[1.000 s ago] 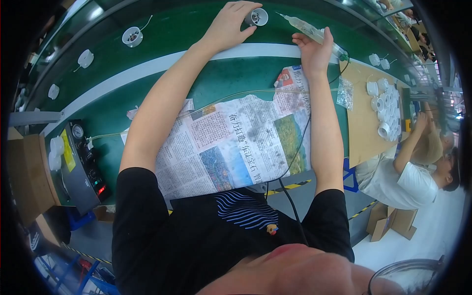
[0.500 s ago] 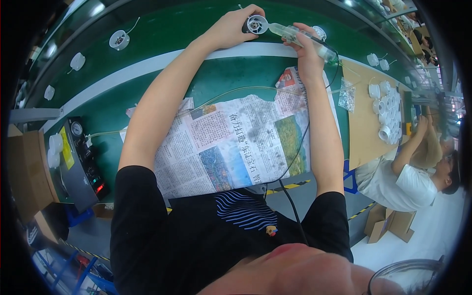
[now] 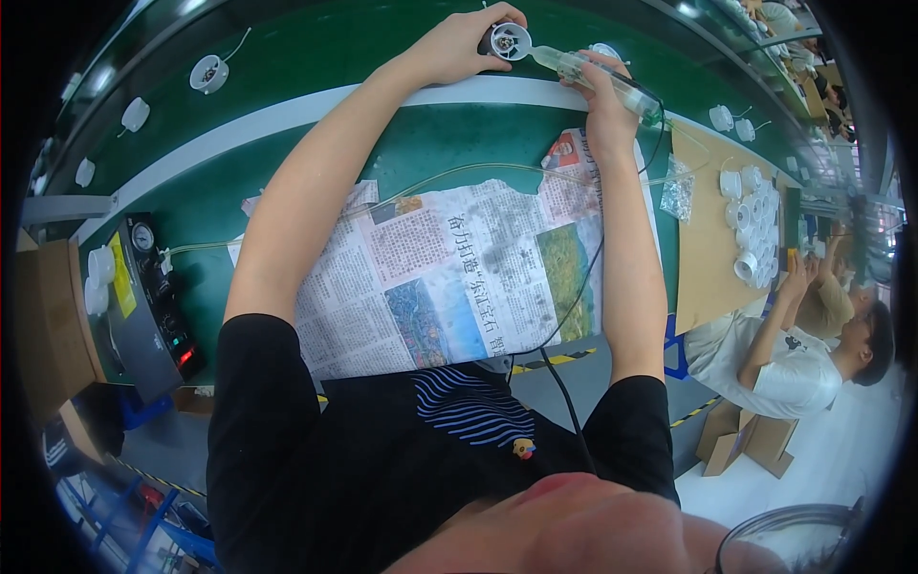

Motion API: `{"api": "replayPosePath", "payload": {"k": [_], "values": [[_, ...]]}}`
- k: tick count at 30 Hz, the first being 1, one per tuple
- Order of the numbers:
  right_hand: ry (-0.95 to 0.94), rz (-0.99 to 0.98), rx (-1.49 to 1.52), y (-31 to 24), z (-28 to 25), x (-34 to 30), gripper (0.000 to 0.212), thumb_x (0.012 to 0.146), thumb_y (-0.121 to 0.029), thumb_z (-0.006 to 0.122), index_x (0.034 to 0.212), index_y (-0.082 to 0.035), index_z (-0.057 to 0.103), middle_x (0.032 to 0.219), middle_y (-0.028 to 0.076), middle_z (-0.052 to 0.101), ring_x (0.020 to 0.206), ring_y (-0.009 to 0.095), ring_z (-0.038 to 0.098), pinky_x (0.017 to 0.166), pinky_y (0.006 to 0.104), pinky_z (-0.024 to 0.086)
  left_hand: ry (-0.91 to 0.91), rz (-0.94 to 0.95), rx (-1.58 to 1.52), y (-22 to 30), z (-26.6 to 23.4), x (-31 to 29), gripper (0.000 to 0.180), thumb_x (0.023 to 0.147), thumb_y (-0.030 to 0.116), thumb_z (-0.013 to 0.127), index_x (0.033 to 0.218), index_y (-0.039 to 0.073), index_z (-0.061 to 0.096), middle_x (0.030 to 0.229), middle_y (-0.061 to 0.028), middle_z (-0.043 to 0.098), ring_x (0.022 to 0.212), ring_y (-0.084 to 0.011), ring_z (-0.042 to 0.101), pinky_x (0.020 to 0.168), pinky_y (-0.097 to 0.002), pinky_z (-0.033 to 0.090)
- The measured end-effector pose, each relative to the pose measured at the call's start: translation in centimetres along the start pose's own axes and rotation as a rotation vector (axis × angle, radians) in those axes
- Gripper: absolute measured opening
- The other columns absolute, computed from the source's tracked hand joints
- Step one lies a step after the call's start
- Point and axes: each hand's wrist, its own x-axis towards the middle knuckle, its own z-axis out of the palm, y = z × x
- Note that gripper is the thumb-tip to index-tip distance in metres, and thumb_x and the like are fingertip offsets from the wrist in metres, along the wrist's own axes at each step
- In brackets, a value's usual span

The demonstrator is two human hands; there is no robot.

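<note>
At the far side of the bench, my left hand (image 3: 461, 46) is closed round a small round white housing (image 3: 522, 40), whose open face shows darker parts inside. My right hand (image 3: 609, 107) grips a clear, greenish dispensing syringe (image 3: 562, 63), tilted with its nozzle toward the housing. The tip lies right at the housing's rim; whether it touches, I cannot tell. A thin clear tube (image 3: 449, 173) crosses the bench toward the syringe. Partly hidden behind my right fingers is another white housing (image 3: 604, 50).
Newspaper (image 3: 430, 277) covers the near bench. A dark control box (image 3: 143, 316) with a gauge stands left. More white housings (image 3: 205, 75) sit on the green strip beyond the pale rail (image 3: 287, 115). At right, cardboard (image 3: 703, 258) bears several white rings and a clear bag (image 3: 678, 191); a co-worker (image 3: 765, 354) sits there.
The held housing and syringe have shifted slightly right and away. The loose housings on the green strip sit farther left. The co-worker's hands have come up together.
</note>
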Motion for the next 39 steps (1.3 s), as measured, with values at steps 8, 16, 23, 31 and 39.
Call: {"api": "replayPosePath", "payload": {"k": [8,16,23,31,39], "values": [[0.014,0.001,0.01,0.1,0.1,0.2,0.03,0.094,-0.017,0.066,0.116,0.001,0.062,0.115,0.017,0.067,0.096,0.028,0.07,0.096,0.0375,0.054,0.008,0.013,0.014,0.1,0.0,-0.2,0.053,0.075,0.004,0.082,0.121,0.005,0.054,0.109,-0.018,0.069,0.103,-0.0346,0.068,0.089,-0.0399,0.053],[0.027,-0.018,0.033,0.0,0.2,0.1,0.03,0.094,-0.019,0.063,0.116,0.001,0.062,0.112,0.017,0.067,0.093,0.027,0.069,0.091,0.0377,0.055,-0.007,-0.055,0.031,-0.4,-0.1,-0.1,0.054,0.078,0.006,0.079,0.126,0.007,0.054,0.111,-0.0181,0.066,0.103,-0.0353,0.066,0.089,-0.0382,0.052],[0.073,-0.071,0.456,-0.1,-1.3,0.9,0.04,0.092,-0.03,0.057,0.116,0.003,0.062,0.1,0.014,0.062,0.081,0.023,0.058,0.079,0.0378,0.047,0.243,0.366,0.64,-2.4,1.5,0.1,0.041,0.089,0.015,0.07,0.128,0.013,0.06,0.136,-0.0111,0.057,0.126,-0.0316,0.054,0.104,-0.041,0.047],[0.047,0.027,0.695,-0.3,-1.8,0.9,0.047,0.088,-0.033,0.056,0.114,0.006,0.061,0.095,0.013,0.054,0.08,0.024,0.047,0.077,0.0383,0.039,0.027,0.235,0.398,-2.3,2.6,-0.4,0.035,0.092,0.014,0.067,0.126,0.013,0.058,0.141,-0.0086,0.057,0.127,-0.0298,0.057,0.1,-0.04,0.053],[0.023,0.04,0.71,-0.2,-1.3,1.2,0.046,0.09,-0.032,0.055,0.115,0.007,0.062,0.096,0.013,0.055,0.081,0.023,0.049,0.076,0.0382,0.04,0.158,0.268,0.51,-4.4,3.3,0.0,0.05,0.095,0.021,0.068,0.143,0.016,0.052,0.144,-0.0088,0.056,0.128,-0.0293,0.057,0.105,-0.0415,0.05]]}}
